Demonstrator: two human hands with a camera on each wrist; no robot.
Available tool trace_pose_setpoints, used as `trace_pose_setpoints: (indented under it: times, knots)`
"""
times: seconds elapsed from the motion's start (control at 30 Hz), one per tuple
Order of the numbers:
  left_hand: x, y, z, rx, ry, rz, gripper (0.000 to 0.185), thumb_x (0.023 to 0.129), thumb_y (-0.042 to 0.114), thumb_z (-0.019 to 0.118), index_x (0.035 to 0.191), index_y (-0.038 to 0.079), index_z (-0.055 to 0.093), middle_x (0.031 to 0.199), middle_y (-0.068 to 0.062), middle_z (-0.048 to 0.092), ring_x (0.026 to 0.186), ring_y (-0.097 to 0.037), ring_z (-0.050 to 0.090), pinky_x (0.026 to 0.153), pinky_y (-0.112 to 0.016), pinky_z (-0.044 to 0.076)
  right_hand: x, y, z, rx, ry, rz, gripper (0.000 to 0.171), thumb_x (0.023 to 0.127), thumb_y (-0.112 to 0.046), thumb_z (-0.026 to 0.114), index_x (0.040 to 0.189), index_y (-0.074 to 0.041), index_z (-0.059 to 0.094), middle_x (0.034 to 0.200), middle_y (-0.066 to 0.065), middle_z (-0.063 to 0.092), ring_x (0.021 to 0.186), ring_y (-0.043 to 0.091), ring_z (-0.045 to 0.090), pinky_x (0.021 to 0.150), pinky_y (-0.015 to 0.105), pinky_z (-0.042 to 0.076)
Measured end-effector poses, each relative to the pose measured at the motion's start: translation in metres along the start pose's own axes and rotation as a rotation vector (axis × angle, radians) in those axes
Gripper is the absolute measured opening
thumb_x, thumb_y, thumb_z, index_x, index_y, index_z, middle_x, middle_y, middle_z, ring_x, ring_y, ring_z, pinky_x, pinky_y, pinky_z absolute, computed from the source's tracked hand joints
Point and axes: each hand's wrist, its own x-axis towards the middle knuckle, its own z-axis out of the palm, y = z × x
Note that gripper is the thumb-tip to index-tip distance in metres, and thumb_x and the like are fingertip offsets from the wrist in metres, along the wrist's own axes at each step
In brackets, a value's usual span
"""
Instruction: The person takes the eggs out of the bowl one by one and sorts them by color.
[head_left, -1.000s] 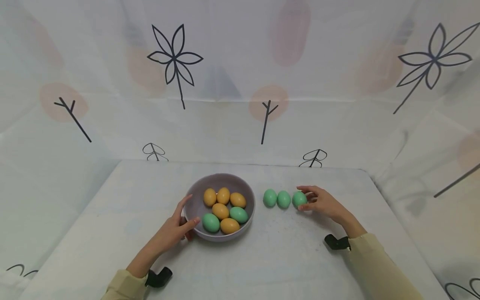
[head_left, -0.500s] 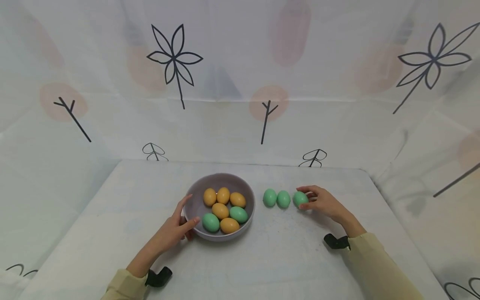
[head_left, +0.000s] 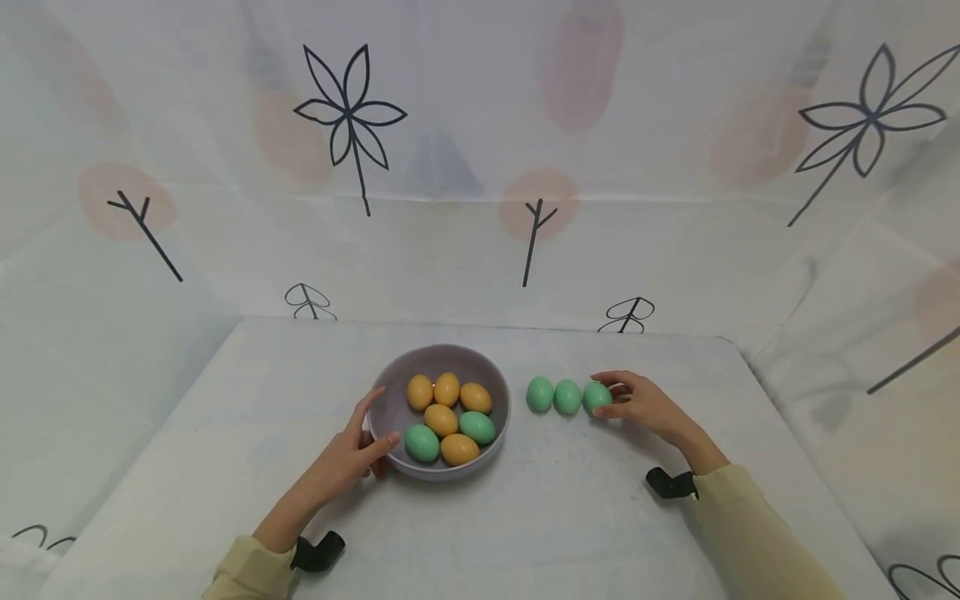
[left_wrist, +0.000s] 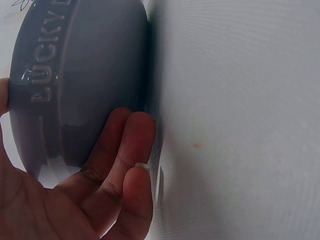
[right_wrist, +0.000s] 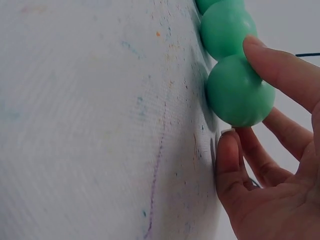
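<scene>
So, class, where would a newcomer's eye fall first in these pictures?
First, left of centre, the mauve bowl of five orange eggs and two green eggs, held by the left hand. Then, right of it, a row of three green eggs, the right hand gripping the rightmost egg.

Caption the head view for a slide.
Left hand grips a round mauve bowl of five yellow eggs and two green eggs; right hand holds the rightmost green egg of three outside.

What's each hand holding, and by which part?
The left hand holds the bowl by its near-left rim. The right hand holds the rightmost green egg, thumb on its near side, other contact unclear.
</scene>
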Motion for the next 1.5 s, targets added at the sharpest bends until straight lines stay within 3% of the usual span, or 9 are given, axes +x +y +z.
trace_pose_setpoints:
  times: [0.53,0.73,0.93,1.17,1.33,1.5]
  knots:
    - [0.0,0.0,-0.001,-0.012,-0.007,-0.001,0.077,0.098,0.044,0.061,0.158,0.033,0.014,0.076,-0.009,0.062,0.07,-0.022,0.059,0.067,-0.034,0.045,-0.001,0.001,-0.004,-0.005,-0.003,-0.005,0.068,0.084,-0.026,0.081,0.141,-0.002,0.052,0.133,0.019,0.054,0.119,0.038,0.053,0.093,0.048,0.047]
    - [0.0,0.001,0.0,-0.006,-0.007,0.006,0.077,0.098,0.043,0.061,0.158,0.032,0.014,0.075,-0.009,0.062,0.069,-0.022,0.059,0.066,-0.033,0.045,0.002,-0.01,-0.013,-0.03,0.028,-0.085,0.063,0.087,-0.026,0.078,0.14,-0.001,0.052,0.137,0.022,0.053,0.122,0.039,0.05,0.1,0.054,0.04]
    - [0.0,0.0,0.0,0.009,0.002,0.01,0.077,0.098,0.045,0.061,0.158,0.032,0.014,0.074,-0.008,0.063,0.068,-0.021,0.058,0.065,-0.032,0.045,0.014,-0.043,-0.013,-0.013,0.017,-0.167,0.052,0.092,-0.022,0.074,0.136,-0.002,0.056,0.133,0.022,0.056,0.122,0.039,0.052,0.101,0.051,0.042]
    - [0.0,0.005,0.0,0.078,0.036,0.0,0.08,0.096,0.05,0.062,0.159,0.03,0.016,0.071,-0.005,0.064,0.067,-0.02,0.06,0.065,-0.033,0.043,0.029,-0.085,0.004,0.047,-0.058,-0.243,0.039,0.093,-0.015,0.072,0.129,-0.006,0.064,0.128,0.015,0.062,0.114,0.028,0.06,0.098,0.045,0.046]
    - [-0.002,0.011,0.001,0.128,0.062,-0.018,0.081,0.095,0.05,0.062,0.159,0.028,0.017,0.069,-0.003,0.063,0.064,-0.02,0.058,0.061,-0.033,0.04,0.046,-0.113,0.025,0.031,-0.142,-0.293,0.033,0.093,-0.019,0.072,0.125,-0.01,0.068,0.124,0.009,0.066,0.109,0.02,0.061,0.096,0.039,0.048]
    - [-0.003,0.013,0.003,0.162,0.087,-0.021,0.08,0.096,0.051,0.06,0.159,0.028,0.016,0.067,-0.002,0.063,0.062,-0.018,0.058,0.061,-0.032,0.04,0.06,-0.136,0.051,0.026,-0.262,-0.368,0.032,0.093,-0.02,0.072,0.123,-0.007,0.07,0.12,0.007,0.069,0.106,0.017,0.063,0.091,0.037,0.049]
